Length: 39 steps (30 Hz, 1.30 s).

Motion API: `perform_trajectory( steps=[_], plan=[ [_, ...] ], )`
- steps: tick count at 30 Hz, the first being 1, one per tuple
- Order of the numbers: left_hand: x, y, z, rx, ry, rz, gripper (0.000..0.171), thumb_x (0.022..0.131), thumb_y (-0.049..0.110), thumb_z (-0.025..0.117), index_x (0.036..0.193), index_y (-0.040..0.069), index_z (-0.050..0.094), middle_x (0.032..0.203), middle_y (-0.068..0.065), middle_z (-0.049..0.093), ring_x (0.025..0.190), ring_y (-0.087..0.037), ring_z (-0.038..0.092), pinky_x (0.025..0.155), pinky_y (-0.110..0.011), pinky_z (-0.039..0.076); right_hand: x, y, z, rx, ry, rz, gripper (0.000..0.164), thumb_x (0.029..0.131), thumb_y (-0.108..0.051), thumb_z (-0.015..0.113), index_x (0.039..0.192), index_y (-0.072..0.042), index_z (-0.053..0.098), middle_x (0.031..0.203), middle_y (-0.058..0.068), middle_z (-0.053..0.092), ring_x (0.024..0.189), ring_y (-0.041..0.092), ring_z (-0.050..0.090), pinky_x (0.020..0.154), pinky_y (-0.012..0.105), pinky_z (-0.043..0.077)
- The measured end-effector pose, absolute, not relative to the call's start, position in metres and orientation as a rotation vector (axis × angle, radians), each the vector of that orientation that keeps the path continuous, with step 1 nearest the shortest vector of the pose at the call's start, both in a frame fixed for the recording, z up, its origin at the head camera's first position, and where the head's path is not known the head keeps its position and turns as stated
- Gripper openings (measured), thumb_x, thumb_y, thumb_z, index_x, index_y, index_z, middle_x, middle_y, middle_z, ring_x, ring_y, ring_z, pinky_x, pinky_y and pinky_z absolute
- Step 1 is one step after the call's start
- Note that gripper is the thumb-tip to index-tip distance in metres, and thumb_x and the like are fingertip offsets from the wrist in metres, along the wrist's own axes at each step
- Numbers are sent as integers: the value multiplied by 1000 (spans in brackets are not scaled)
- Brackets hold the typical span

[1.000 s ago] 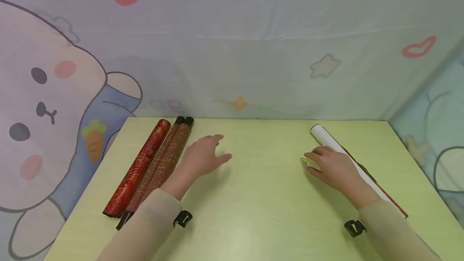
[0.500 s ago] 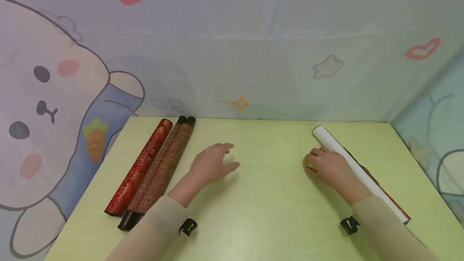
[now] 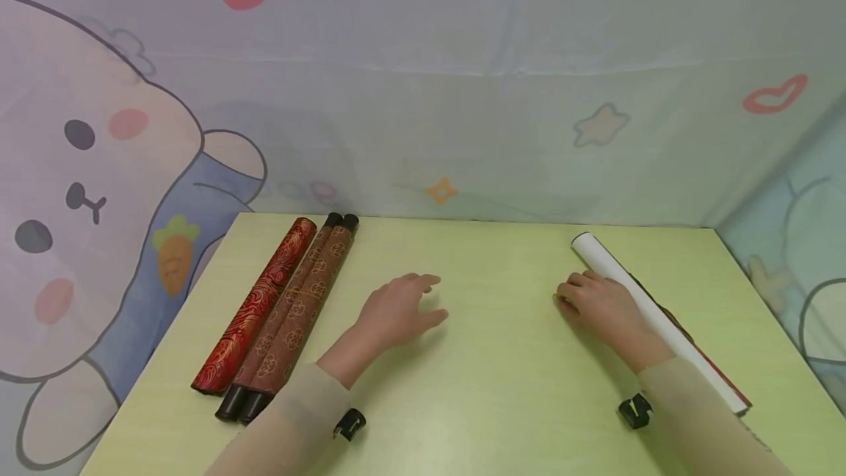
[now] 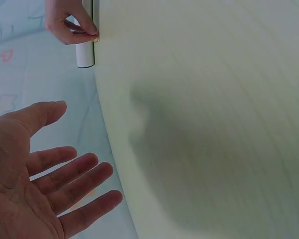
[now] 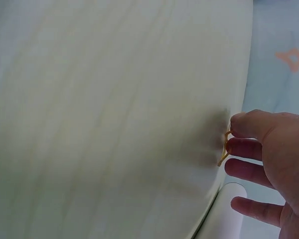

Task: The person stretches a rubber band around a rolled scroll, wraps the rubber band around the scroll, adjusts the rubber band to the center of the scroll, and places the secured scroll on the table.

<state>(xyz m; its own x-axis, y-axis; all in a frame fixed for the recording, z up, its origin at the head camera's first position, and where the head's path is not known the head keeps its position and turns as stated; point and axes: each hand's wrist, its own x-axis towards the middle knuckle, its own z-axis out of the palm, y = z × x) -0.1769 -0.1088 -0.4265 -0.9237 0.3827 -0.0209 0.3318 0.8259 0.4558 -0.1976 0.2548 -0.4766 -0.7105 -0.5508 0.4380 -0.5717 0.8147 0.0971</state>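
My right hand [image 3: 601, 307] pinches a thin yellow rubber band [image 5: 225, 142] between thumb and index finger, low over the table beside a white rolled scroll [image 3: 666, 329]. In the right wrist view the band forms a small loop at the fingertips, while the other fingers are spread. My left hand [image 3: 396, 311] hovers over the middle of the table, holding nothing. Its thumb and fingers are spread, palm facing the camera in the left wrist view. The white scroll lies slanted at the right, with a red edge and a brown cord along its far side.
At the left of the pale table [image 3: 489, 417] lie a red patterned scroll [image 3: 261, 300] and two brown floral scrolls [image 3: 297, 314] with black rod ends, a thin yellow band around them. A printed cloth backdrop [image 3: 423, 123] hangs behind the table.
My left hand has drifted right and toward me, away from the brown scrolls. The right hand shifts only slightly; its thumb and fingers are closer together on the rubber band.
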Motion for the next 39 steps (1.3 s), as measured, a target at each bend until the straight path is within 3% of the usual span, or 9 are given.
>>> perform_trajectory(
  steps=[8, 13, 21, 39],
  plan=[
    [-177, -102, -432, 650, 2889, 728, 54, 101, 38, 75, 146, 11, 64, 132, -10, 72, 120, -29, 70, 94, -50, 59, -194, 248, -458, 768, -2626, 246, 10, 90, -12, 86, 97, -15, 79, 95, 1, 75, 87, 25, 72, 68, 44, 60],
    [-176, -94, -432, 738, 2889, 811, 50, 101, 37, 75, 143, 11, 67, 134, -9, 71, 118, -27, 70, 92, -49, 59, -190, 237, -446, 750, -2617, 457, 9, 94, -14, 83, 101, -18, 80, 94, -7, 76, 86, 16, 73, 69, 40, 58],
    [-174, -75, -429, 846, 2898, 930, 43, 102, 36, 74, 140, 17, 70, 138, -3, 69, 122, -23, 69, 98, -45, 58, -181, 217, -427, 841, -2486, 779, 16, 92, -5, 83, 101, -18, 82, 95, -12, 77, 85, 10, 71, 69, 31, 58],
    [-175, -47, -425, 1184, 3088, 1243, 24, 95, 27, 84, 116, 16, 77, 116, 3, 72, 108, -14, 71, 82, -29, 60, -172, 190, -403, 891, -2427, 1007, 17, 93, 0, 81, 102, -15, 83, 97, -7, 80, 87, 11, 75, 76, 33, 64]
  ],
)
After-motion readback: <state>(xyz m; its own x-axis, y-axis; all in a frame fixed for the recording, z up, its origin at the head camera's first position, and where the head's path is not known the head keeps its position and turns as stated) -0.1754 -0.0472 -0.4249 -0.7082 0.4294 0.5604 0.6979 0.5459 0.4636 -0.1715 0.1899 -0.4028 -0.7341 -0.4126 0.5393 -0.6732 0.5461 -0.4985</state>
